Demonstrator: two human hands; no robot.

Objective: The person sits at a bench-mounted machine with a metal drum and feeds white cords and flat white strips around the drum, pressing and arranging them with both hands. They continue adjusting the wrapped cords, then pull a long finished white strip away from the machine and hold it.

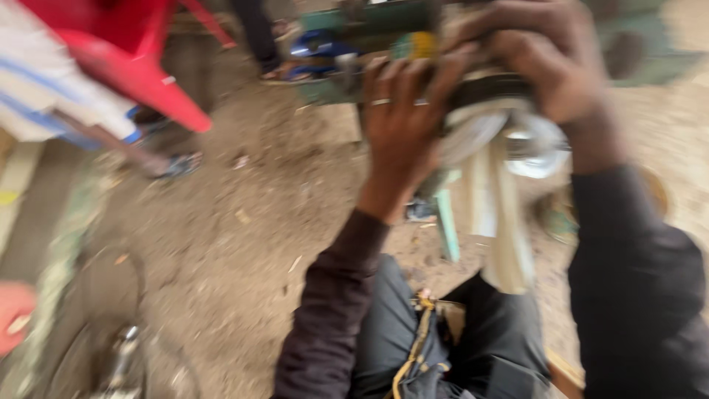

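Both hands (473, 81) on blurred metal part (487, 125)

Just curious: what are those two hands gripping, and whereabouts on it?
Both the left hand and right hand grasp a blurred machine part at its top; exact kind unclear.

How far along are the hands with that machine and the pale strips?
Done: pale strips already hang below the green machine. In hand: left hand and right hand both grip the dark round part above them. What is left cannot be told; the picture is blurred.
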